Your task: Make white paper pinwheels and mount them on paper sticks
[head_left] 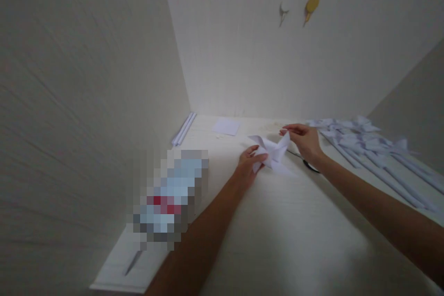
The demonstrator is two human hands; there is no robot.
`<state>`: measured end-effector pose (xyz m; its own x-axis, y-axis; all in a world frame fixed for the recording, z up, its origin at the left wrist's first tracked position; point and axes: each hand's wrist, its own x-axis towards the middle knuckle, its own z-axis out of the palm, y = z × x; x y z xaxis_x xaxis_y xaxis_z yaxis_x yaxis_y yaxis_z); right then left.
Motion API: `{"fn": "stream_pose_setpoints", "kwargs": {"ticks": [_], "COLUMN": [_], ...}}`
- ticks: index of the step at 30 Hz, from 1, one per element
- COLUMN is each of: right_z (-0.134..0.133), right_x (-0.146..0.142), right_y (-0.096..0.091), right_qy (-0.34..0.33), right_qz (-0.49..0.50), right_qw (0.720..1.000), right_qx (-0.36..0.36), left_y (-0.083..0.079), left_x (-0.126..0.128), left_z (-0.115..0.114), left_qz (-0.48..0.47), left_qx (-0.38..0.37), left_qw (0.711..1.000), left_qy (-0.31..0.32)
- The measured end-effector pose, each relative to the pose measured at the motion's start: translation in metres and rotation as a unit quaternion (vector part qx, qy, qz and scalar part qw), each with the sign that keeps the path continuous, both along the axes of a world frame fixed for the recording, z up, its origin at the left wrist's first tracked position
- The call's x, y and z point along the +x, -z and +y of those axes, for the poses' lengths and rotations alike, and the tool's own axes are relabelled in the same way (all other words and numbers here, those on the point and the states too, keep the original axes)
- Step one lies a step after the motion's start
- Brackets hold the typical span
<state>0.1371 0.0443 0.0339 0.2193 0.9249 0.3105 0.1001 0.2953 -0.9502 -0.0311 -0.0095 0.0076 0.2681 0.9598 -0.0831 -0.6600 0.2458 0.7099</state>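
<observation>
A white paper pinwheel (275, 151) with folded, pointed blades is held just above the table. My left hand (250, 163) grips it at its left side, the thumb on top and the fingers underneath. At the upper right blade, my right hand (302, 139) has its thumb and fingers pinched together. What lies between those fingertips is too small to make out. Under my right wrist lies a tool with a black handle (311, 166) and a thin dark shaft, partly covered by the hand.
Finished pinwheels on paper sticks (378, 169) lie along the right side. A flat paper square (226, 126) rests near the back wall. Rolled paper sticks (184, 128) lie at the back left. A blurred-out object (173, 194) and a thin dark item (132, 262) lie at left. Two hooks (312, 4) are on the wall.
</observation>
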Motion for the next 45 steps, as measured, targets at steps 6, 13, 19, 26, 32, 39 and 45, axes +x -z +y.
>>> {"fn": "stream_pose_setpoints", "kwargs": {"ticks": [6, 13, 19, 26, 32, 39, 45], "right_z": [-0.056, -0.084, -0.079, -0.076, -0.075, -0.075, -0.074], "right_x": [0.023, -0.007, -0.012, -0.008, -0.008, -0.008, -0.007], "right_y": [0.012, 0.02, 0.034, 0.034, 0.037, 0.036, 0.035], "right_qy": [0.07, -0.062, -0.13, -0.181, -0.237, -0.197, -0.169], "right_qz": [0.049, 0.06, 0.171, 0.2, 0.184, 0.21, 0.202], "right_qw": [0.994, 0.995, 0.976, 0.959, 0.95, 0.952, 0.958], "right_qx": [0.066, 0.046, -0.021, -0.09, -0.083, -0.102, -0.111], "left_y": [0.001, 0.005, 0.004, 0.004, 0.002, 0.001, 0.001], "left_x": [0.007, 0.009, 0.01, 0.011, 0.013, 0.015, 0.015], "left_z": [0.001, 0.004, 0.004, 0.005, 0.004, 0.003, 0.003], "left_qz": [0.115, 0.192, 0.232, 0.243, 0.258, 0.258, 0.268], "left_qx": [0.032, 0.066, 0.072, 0.079, 0.087, 0.092, 0.094], "left_qw": [0.981, 0.952, 0.938, 0.94, 0.938, 0.939, 0.937], "left_qy": [-0.151, -0.229, -0.246, -0.225, -0.214, -0.209, -0.205]}}
